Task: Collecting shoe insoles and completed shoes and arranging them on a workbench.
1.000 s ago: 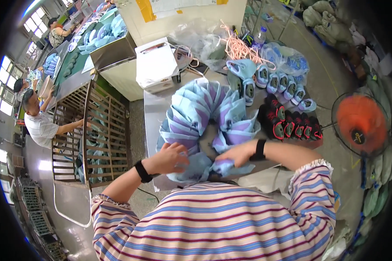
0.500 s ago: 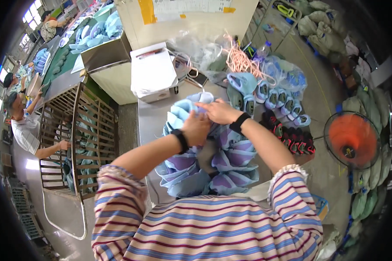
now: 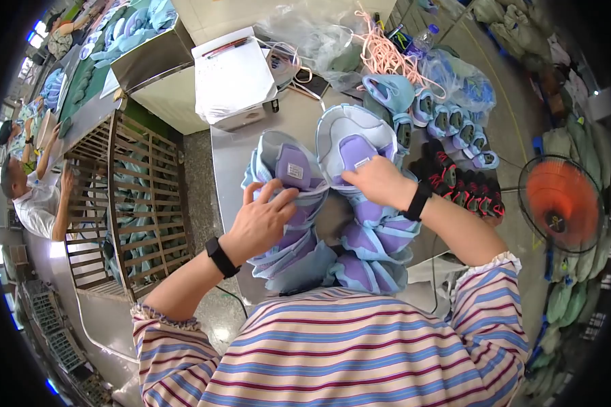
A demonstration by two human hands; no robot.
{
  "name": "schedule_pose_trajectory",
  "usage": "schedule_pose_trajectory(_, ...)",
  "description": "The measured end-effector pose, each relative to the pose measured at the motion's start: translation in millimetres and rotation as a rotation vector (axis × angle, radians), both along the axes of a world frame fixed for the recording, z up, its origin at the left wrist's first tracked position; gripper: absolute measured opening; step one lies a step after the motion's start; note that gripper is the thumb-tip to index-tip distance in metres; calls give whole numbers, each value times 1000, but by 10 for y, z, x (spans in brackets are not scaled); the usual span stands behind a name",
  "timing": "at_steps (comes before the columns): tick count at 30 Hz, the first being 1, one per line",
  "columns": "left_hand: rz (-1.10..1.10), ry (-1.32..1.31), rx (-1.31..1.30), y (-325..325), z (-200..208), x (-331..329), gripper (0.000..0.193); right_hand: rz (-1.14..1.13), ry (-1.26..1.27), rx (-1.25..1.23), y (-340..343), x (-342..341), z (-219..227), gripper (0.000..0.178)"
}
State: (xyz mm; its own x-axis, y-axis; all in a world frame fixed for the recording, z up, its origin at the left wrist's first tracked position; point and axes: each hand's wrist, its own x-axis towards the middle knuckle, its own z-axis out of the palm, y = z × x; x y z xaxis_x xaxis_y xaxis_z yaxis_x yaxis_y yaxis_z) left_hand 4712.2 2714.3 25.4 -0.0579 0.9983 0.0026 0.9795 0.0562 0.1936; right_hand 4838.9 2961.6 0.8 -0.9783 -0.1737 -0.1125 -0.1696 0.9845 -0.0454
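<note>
Two rows of light-blue and purple shoe uppers lie nested on a metal table in front of me. At the far end of the left row, one shoe upper (image 3: 293, 166) stands tipped with its inside and a printed label on its tongue showing. My left hand (image 3: 261, 216) has its bent fingers over the near edge of that piece. Beside it, another shoe upper (image 3: 343, 129) opens wide, pale lining showing. My right hand (image 3: 381, 183) grips it by the purple tongue, fingertips partly hidden in the opening. Both wrists wear black bands.
White papers (image 3: 234, 78) and a pen lie at the back left. Peach laces (image 3: 383, 51), plastic bags and a bottle (image 3: 426, 37) fill the back right. Finished-looking blue shoes and black-red shoes (image 3: 455, 183) line the right. A fan (image 3: 563, 203) stands right; a slatted cart (image 3: 149, 197) and co-worker, left.
My hands have moved from close together at the far end to apart, one on each row. Two uppers now face me with their insides showing. The co-worker at left has shifted an arm.
</note>
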Motion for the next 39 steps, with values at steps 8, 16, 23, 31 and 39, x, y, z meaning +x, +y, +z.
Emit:
schedule_pose_trajectory(8,-62,73,-55,597,-134,-47,56,46,-76,-220,-198,-389,-279,13)
schedule_pose_trajectory(16,-217,71,-90,645,-140,79,36,-135,-689,-603,71,-462,-373,19)
schedule_pose_trajectory(23,-56,-1,-83,543,3,176,21,0,-277,-208,-246,-186,-103,19)
schedule_pose_trajectory(31,120,-95,-236,589,-25,251,28,-363,-298,-1151,-166,361,207,21)
schedule_pose_trajectory(39,105,-213,-251,818,-160,158,27,-372,130,-706,229,280,-139,13)
